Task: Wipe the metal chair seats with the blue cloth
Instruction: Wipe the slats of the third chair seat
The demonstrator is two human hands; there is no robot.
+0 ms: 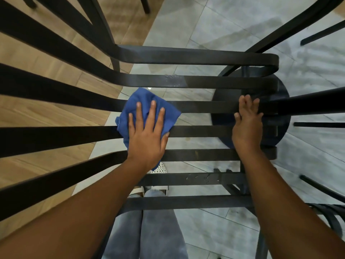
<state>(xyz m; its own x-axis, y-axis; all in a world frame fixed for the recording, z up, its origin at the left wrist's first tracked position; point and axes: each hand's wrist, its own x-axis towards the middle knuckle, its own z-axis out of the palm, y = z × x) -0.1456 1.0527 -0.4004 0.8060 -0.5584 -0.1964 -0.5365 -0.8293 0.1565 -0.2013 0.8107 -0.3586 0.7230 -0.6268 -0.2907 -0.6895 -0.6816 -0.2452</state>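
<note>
Head view: we are mid-wipe on one slatted metal chair seat, with more left to do.

Starting at the left, our left hand [147, 133] lies flat with fingers straight and spread, pressing the blue cloth [149, 101] onto the middle slats of the chair seat [201, 81], near where they bend up into the backrest. Further right, our right hand [247, 124] rests on the seat's front edge, fingers close together and curling over a slat, steadying the chair. We judge the job partly done at best: pale specks show on a far slat and chipped marks on a near one, and other chairs [328, 212] at the right edge await wiping.
</note>
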